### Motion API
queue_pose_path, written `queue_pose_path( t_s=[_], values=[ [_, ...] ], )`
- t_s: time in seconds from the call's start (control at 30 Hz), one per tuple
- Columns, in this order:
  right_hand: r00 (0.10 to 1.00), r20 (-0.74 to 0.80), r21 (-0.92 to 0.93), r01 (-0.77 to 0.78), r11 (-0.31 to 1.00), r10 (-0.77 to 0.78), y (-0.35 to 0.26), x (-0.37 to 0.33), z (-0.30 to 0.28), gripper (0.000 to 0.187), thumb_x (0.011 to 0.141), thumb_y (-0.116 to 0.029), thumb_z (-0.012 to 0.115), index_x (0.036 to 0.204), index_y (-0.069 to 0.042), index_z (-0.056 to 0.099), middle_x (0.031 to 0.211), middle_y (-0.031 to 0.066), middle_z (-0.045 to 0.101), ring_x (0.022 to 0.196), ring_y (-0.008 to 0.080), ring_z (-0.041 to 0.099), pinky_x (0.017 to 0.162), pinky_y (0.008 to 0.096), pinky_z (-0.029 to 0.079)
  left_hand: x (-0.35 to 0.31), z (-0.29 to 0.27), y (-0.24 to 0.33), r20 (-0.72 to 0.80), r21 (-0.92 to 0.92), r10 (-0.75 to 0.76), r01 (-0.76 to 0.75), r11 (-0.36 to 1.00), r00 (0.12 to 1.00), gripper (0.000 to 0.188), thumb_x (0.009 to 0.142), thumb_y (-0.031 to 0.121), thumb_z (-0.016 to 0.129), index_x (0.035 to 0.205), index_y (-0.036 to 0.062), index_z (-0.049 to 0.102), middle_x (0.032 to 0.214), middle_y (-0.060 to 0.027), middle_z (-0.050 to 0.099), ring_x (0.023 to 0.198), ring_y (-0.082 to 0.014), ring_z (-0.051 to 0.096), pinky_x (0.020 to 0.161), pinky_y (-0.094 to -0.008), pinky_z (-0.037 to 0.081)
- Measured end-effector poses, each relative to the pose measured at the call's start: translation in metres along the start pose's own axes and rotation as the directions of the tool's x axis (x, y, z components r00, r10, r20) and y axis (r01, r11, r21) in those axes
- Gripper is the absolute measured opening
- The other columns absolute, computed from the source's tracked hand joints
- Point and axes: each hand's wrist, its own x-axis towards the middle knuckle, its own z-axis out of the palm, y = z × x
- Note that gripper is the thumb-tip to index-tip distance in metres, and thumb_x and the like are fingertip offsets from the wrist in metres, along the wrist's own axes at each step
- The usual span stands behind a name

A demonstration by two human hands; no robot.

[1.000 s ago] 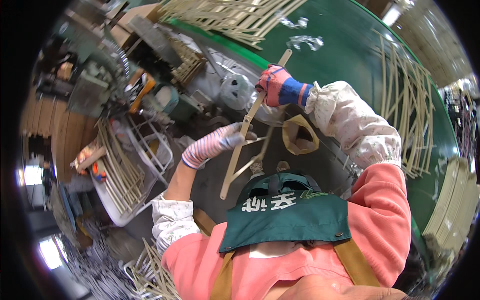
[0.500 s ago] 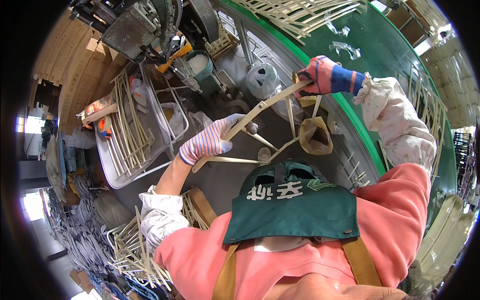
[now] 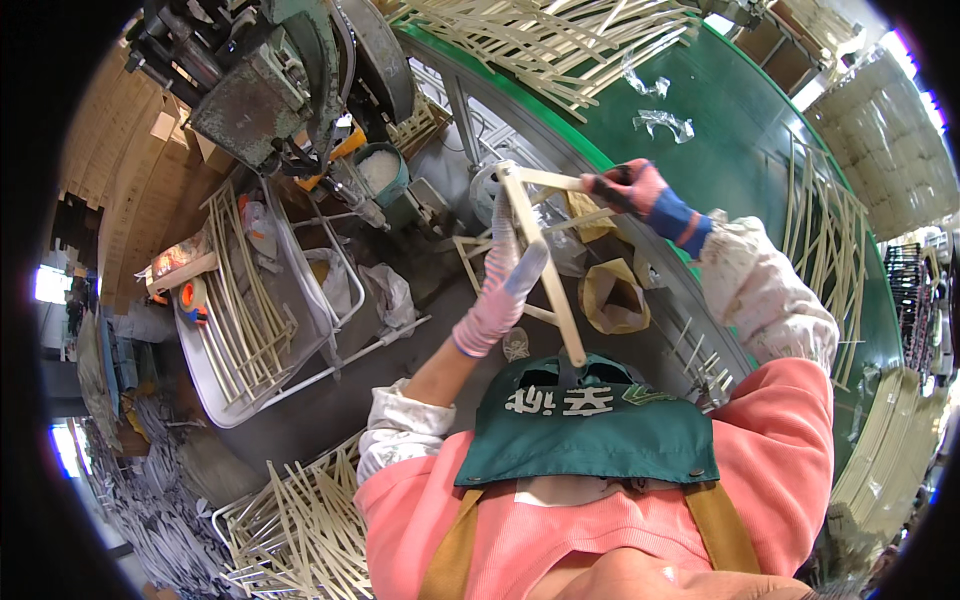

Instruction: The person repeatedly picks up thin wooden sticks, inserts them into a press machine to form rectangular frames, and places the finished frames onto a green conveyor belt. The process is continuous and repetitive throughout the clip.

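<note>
A pale frame of jointed slats [image 3: 558,305] hangs in the air before my apron, with a joint at its upper corner. My left hand [image 3: 493,308], in a striped glove, grips it near that corner; the thumb crosses one slat and the fingers reach up behind it. In a red and blue glove, my right hand [image 3: 645,192] is closed round the far end of the upper slat, close to the green table's edge. More slats of the frame show behind my left wrist, partly hidden.
A green-topped table [image 3: 720,150] curves along the right, bearing piles of slats [image 3: 540,50]. At upper left stands a machine [image 3: 255,105] with a bucket [image 3: 380,172] beside it. A white tray [image 3: 225,412] holds slats; more slats [image 3: 300,530] lie at lower left. An open bag [image 3: 612,305] stands below.
My left hand has moved right and up along the frame. The frame has turned and folded: its upper joint now points away from me, and one slat swings down toward my apron.
</note>
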Motion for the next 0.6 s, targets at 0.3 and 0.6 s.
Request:
queue_pose_path(
  t_s=[0.3,0.6],
  values=[
    [0.869,0.038,0.103,0.487,0.867,-0.493,-0.057,-0.112,-0.117,0.068,0.074,-0.061,0.063,0.101,0.001,0.053,0.078,0.0074,0.056,0.061,0.0128,0.046,0.054,0.0265,0.034,0.076,-0.010,-0.045,0.265,0.717,0.384,-0.447,0.535,0.884,0.043,0.070,0.031,0.074,0.100,0.0053,0.057,0.090,-0.0122,0.061,0.082,-0.0267,0.061,0.077,-0.0362,0.048],
    [0.498,-0.547,-0.785,-0.024,0.620,-0.673,0.021,-0.254,-0.171,0.037,0.078,-0.001,0.058,0.115,0.000,0.056,0.095,0.0157,0.066,0.075,0.0267,0.065,0.069,0.0324,0.051,0.116,0.157,-0.003,0.498,0.635,0.631,-0.745,0.203,0.596,0.028,0.056,0.025,0.074,0.062,0.0156,0.048,0.051,-0.0030,0.046,0.050,-0.0236,0.049,0.064,-0.0364,0.036]
  ],
)
